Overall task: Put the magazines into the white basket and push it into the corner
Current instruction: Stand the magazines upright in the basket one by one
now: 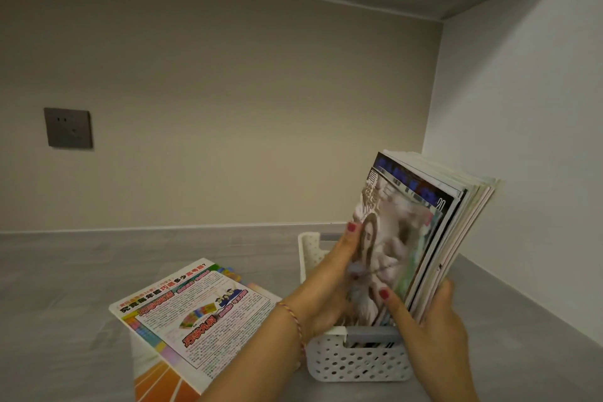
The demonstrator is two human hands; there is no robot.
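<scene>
White basket [355, 364] is showing a perforated dot pattern. Grey bench [81, 287] is carrying multicoloured magazines [195, 313], orange stripes showing.

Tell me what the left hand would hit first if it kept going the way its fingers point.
Probably the back wall: the left hand points up and away along the magazines it holds; depth is unclear.

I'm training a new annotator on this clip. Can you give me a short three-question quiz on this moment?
1. True or false: the bundle of magazines stands upright in the white basket.
2. Which hand has its thumb on the front cover: A left hand, B right hand, C both?
3. Where do the remaining magazines lie?

Key: 1 true; 2 C; 3 on the grey counter, left of the basket.
</scene>
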